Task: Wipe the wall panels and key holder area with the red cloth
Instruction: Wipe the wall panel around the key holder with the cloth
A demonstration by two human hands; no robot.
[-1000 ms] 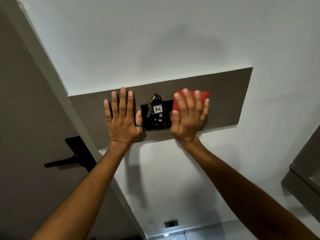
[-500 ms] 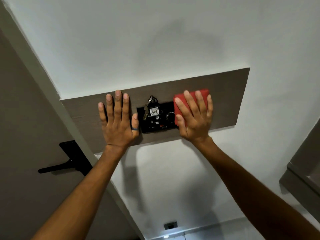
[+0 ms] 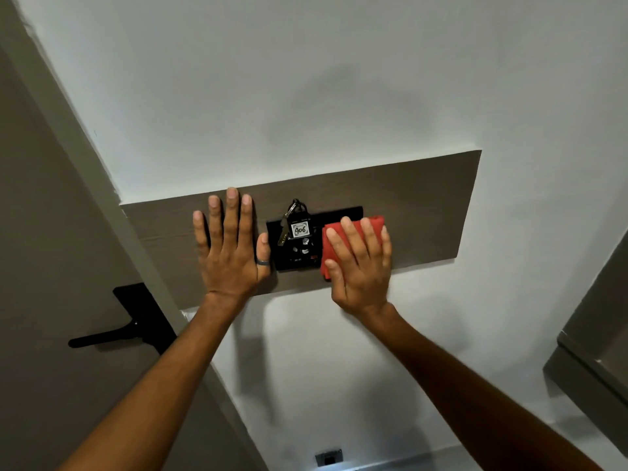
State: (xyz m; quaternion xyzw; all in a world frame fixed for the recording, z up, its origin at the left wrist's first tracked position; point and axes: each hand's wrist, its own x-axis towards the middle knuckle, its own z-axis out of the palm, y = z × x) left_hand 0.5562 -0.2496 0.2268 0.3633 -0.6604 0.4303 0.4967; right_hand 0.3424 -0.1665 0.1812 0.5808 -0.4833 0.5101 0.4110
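Note:
A brown wood-grain wall panel (image 3: 424, 205) runs across the white wall. At its middle sits a black key holder plate (image 3: 299, 254) with a key and a tag reading 406 (image 3: 300, 229) hanging from it. My left hand (image 3: 231, 246) lies flat on the panel just left of the plate, fingers spread, a ring on the thumb. My right hand (image 3: 360, 266) presses a folded red cloth (image 3: 339, 229) against the plate's right end and the panel's lower edge. Most of the cloth is hidden under the palm.
A brown door with a black lever handle (image 3: 112, 334) stands at the left, beside its pale frame (image 3: 102, 185). A grey cabinet edge (image 3: 591, 362) juts in at the right. A wall socket (image 3: 328, 457) sits low near the floor.
My right hand and the red cloth have slid down toward the panel's lower edge, staying at the plate's right end. My left hand stays flat on the panel.

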